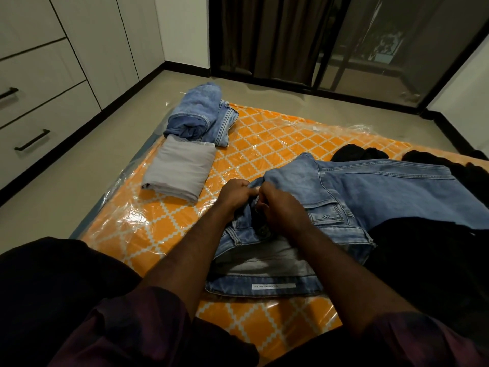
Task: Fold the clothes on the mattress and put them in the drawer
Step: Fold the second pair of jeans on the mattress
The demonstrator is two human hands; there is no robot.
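Note:
A pair of light blue jeans [352,186] lies spread across the orange patterned mattress [264,136], waistband toward me. My left hand [234,193] and my right hand [280,205] sit side by side at the fly area and both pinch the denim there. A folded grey garment [182,168] lies at the mattress's left side. Behind it rests a folded stack of blue denim and blue cloth [201,115]. Dark clothes [360,153] lie beyond the jeans at the right.
White drawers with black handles [31,140] line the left wall across a strip of beige floor [66,181]. The mattress is wrapped in clear plastic. Dark curtains and a glass door [370,49] stand at the back. My dark-trousered knees frame the jeans.

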